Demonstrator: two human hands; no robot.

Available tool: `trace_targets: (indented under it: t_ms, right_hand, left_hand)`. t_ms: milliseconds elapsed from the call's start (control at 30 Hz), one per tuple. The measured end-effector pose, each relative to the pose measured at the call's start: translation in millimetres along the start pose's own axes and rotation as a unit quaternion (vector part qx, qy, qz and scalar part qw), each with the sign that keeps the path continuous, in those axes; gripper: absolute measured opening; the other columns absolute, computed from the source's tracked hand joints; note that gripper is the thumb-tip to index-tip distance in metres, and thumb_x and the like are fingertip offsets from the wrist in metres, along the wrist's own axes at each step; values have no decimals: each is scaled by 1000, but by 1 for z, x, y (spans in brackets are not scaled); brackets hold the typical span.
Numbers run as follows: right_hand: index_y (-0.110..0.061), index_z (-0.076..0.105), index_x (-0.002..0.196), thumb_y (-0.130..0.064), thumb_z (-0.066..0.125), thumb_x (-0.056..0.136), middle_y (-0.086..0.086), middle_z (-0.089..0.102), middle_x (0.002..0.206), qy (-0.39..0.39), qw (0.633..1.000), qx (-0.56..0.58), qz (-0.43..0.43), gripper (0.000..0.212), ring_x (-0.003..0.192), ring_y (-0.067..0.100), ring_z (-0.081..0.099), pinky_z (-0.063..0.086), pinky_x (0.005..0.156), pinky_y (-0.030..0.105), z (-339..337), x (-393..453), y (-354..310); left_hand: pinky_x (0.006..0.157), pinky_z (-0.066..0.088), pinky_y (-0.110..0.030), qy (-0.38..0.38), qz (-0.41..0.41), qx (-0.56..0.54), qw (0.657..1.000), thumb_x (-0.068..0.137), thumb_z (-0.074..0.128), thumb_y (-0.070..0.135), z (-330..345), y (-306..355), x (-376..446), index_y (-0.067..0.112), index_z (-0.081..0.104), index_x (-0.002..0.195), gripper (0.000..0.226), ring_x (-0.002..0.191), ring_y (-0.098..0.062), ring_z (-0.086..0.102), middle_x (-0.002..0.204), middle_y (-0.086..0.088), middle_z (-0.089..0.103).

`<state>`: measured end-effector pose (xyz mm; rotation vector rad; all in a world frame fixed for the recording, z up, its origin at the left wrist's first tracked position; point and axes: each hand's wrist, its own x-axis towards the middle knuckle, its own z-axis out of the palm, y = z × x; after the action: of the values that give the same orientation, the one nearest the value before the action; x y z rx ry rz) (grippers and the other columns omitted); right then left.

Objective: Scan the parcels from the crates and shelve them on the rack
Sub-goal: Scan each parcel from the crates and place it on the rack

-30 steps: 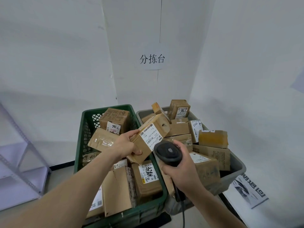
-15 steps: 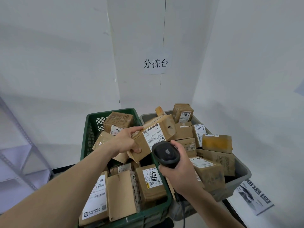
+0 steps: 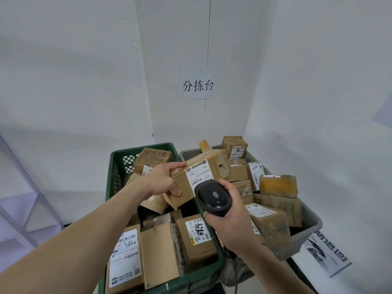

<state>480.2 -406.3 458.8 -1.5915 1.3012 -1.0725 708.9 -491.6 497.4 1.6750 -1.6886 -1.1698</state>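
1. The rack stands at far left.
2. The left hand grips a parcel above the green crate.
3. The right hand is wrapped around the scanner, just beside the parcel's label.
4. The grey crate holds more parcels.

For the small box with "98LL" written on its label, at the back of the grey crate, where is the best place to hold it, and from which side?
Probably from above: the small box stands on top of the pile in the grey crate, with its top and upper sides exposed. Pinch the two opposite side faces, leaving the front label uncovered for scanning.
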Motion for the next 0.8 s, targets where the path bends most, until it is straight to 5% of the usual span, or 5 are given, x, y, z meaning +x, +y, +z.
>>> trace_targets:
  t_ms: [300,433,600,800]
  right_hand:
    - [-48,40,134,-5,85,76,-21,61,122,23,1000,-12,-5,85,111,-3,62,54,84,12,3,-9,-3]
    - [-48,39,135,-8,86,76,-24,60,122,60,998,-16,-9,84,113,-13,57,54,89,14,-2,-18,-8]
    - [-42,41,141,-10,85,76,-20,62,123,113,993,-25,-3,85,113,-14,56,52,90,12,-21,-34,-17]
    - [-51,43,133,-11,88,74,-24,61,122,197,980,-32,2,84,111,-18,55,45,82,2,-55,-60,-25]
  left_hand:
    - [97,54,-47,-11,15,-11,1000,69,78,-10,-1,1,-4,32,50,147,93,109,-26,62,119,-5,63]
    - [98,54,-44,-26,30,-47,998,70,78,-10,6,9,-7,32,50,145,90,108,-26,62,118,-7,64]
    - [98,55,-51,-63,67,-96,991,52,81,6,27,32,-6,36,52,142,99,110,-31,64,123,-9,64]
    - [81,59,-32,-132,120,-129,976,73,77,-12,68,73,-7,28,52,145,87,109,-25,63,121,-5,64]
